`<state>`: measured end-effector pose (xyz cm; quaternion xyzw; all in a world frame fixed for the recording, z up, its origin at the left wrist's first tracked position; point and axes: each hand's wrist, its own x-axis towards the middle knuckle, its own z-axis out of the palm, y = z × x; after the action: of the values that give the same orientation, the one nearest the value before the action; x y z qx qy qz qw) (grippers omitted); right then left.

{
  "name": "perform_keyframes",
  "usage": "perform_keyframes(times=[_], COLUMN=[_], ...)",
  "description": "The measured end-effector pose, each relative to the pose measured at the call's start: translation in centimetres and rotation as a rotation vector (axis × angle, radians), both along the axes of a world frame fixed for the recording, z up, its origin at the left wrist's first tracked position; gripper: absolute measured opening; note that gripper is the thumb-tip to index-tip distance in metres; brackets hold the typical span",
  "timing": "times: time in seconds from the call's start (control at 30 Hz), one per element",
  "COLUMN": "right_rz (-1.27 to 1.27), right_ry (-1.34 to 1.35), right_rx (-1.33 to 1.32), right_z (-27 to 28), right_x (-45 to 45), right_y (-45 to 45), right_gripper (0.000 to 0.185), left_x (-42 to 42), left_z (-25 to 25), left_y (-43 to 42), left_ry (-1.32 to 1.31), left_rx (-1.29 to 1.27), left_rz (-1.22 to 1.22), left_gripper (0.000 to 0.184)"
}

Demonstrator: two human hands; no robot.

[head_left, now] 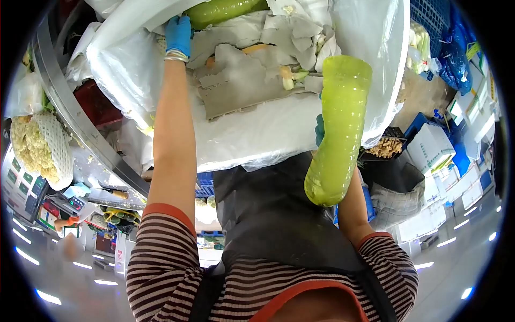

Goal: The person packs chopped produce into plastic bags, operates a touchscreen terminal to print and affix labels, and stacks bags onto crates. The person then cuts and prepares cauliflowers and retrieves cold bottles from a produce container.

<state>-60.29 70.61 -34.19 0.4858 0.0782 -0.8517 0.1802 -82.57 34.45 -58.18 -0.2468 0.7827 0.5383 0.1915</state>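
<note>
My right hand [319, 130], in a blue-green glove, grips a long, curved, pale-green gourd [343, 123] from behind. The gourd is shiny, as if wrapped in film, and stands nearly upright in view, hiding most of that hand. My left hand [178, 37], in a blue glove, reaches to the far left of a large white-lined bin [252, 134]. Its fingers are stretched forward beside the end of a second green gourd [225, 12], which lies at the bin's far side; whether they touch is unclear. Torn grey cardboard [241, 80] lies inside the bin.
Crumpled clear plastic [118, 70] hangs over the bin's left side. A curved metal rail [91, 123] and netted cauliflower [35, 145] are at left. At right stand a crate of ginger-like roots [385, 147], a grey sack [397, 198] and white boxes [432, 147].
</note>
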Motion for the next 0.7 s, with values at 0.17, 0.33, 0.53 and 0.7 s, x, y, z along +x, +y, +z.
perform_keyframes(times=[0.17,0.33,0.53,0.7], right_rz=[0.102,0.060,-0.097,-0.089], right_ry=[-0.048,0.122,0.184,0.119], right_rx=[0.187,0.054,-0.050,0.039], right_z=[-0.6,0.6,0.8,-0.1], right_x=[1.0,-0.2,-0.1,-0.5], right_y=[0.4,0.4,0.8,0.1], right_gripper=[0.042,0.043,0.050,0.051], left_x=[1.9,8.1,2.0,-2.2], left_z=[5.6,13.9,12.1,2.9], left_y=[3.6,12.7,14.2,15.6], left_ry=[0.116,0.480,-0.030,-0.149], left_rx=[-0.576,-0.719,-0.345,-0.353], left_rz=[-0.304,-0.466,-0.334,-1.025], left_gripper=[0.039,0.049,0.085,0.094])
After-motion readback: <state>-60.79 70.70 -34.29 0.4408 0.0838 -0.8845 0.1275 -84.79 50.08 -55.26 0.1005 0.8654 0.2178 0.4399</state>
